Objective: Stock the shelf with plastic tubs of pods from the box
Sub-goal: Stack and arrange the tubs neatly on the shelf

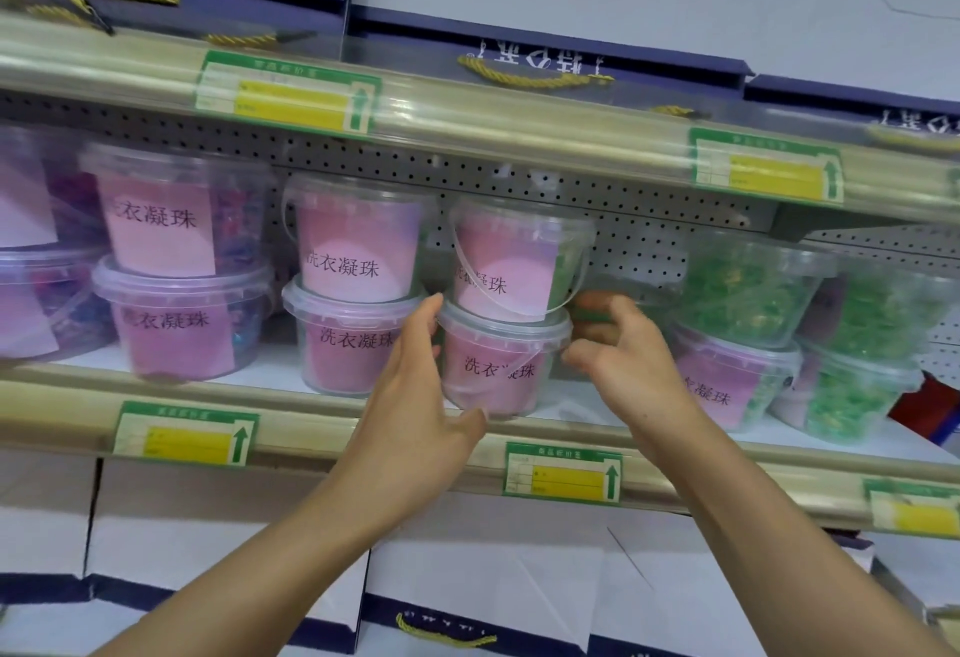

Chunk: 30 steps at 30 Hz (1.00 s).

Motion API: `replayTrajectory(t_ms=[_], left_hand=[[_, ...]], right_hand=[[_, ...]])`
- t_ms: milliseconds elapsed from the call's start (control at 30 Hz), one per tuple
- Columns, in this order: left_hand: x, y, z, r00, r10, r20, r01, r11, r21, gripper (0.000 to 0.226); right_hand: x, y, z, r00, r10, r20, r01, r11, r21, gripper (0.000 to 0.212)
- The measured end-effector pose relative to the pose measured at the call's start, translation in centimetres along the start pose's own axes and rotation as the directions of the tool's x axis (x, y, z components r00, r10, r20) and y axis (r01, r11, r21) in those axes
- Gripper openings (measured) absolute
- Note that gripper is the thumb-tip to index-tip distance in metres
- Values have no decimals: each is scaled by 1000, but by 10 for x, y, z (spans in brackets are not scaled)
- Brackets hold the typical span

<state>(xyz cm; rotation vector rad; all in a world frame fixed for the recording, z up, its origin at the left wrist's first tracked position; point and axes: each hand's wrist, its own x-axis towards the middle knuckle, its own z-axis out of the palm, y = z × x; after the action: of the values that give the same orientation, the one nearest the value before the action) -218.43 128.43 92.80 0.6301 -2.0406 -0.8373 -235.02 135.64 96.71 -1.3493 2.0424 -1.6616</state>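
Two-tub stack at the shelf (291,370) front edge, mid-shelf: lower pink-label tub (498,370) carries an upper tub (511,261). Left hand (415,386) wraps its fingers and thumb round the lower tub's left side. Right hand (618,349) sits at the lid rim on the right, fingers curled; grip probably a pinch, motion blur hides it. To do it well: square the stack, push it back from the edge, labels forward, in line with the neighbouring stack (353,313).
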Motion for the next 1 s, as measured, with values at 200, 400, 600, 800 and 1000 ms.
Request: replayTrajectory(t_ms=[200,400,600,800,1000], left_hand=[[11,0,5,998,-51,29,53,997,-48,95],[0,19,-2,997,20,-77,-14,997,78,92],[29,30,-10,997,-57,-53,47,984,-170,95],[23,26,-8,997,-26,-76,9,976,-217,82],[15,19,-5,994,3,-108,-10,998,-66,85]], right_hand=[[1,7,0,985,-5,174,-3,999,44,50],[12,-5,-8,996,-33,82,24,993,118,42],[29,-21,4,992,-58,109,40,987,157,58],[41,-21,3,986,-55,157,-7,929,370,90],[39,2,0,976,-48,212,-30,938,346,71]])
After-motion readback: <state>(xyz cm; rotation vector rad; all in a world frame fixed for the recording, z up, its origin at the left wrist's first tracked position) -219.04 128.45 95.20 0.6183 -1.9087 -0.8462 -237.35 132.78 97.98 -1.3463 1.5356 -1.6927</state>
